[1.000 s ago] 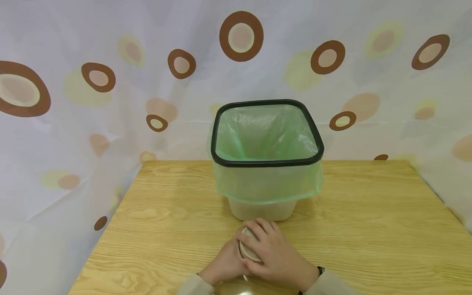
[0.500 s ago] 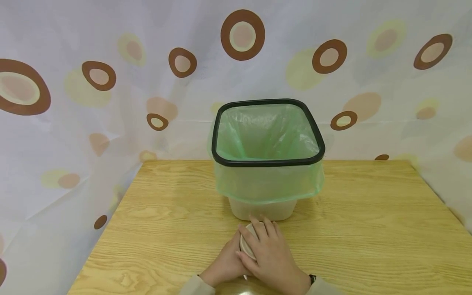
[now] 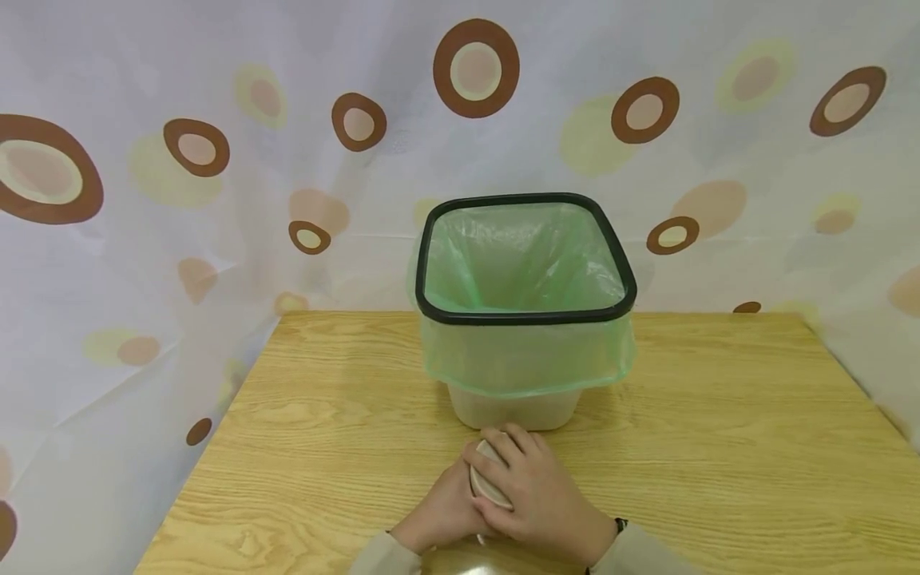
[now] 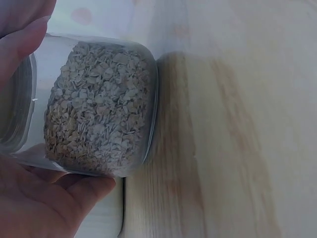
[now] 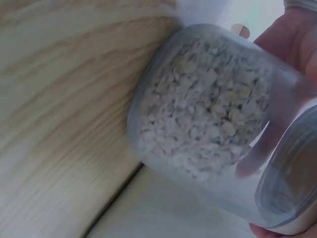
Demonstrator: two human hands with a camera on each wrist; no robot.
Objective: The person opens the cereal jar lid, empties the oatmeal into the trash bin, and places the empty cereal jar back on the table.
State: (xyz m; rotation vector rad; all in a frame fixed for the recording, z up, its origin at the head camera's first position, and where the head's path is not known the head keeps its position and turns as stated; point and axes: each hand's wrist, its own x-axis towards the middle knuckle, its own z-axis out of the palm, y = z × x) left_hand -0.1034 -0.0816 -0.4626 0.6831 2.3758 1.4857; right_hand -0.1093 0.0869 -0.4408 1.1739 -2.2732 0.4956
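Note:
A clear jar [image 4: 101, 106] of flaky oats stands low over the table, its rounded base at the wood in both wrist views. My left hand [image 3: 449, 503] grips the jar's side, with fingers behind it and thumb near the neck. Over the top, my right hand [image 3: 539, 491] holds the beige round lid [image 3: 492, 475], its fingers spread across the far edge and its thumb at the near edge. From the head view the jar's body is mostly hidden beneath both hands. The lid sits on the jar's mouth.
Just beyond the hands stands a whitish bin [image 3: 513, 409] with a black rim [image 3: 528, 318] and a green liner bag [image 3: 525, 359] folded over it. The wooden table [image 3: 323, 447] extends to both sides. A patterned sheet [image 3: 402, 184] hangs behind and beside it.
The right hand turned counterclockwise over the lid half a second ago and has since turned back clockwise, its fingers bent round the lid again. The left hand keeps its hold on the jar.

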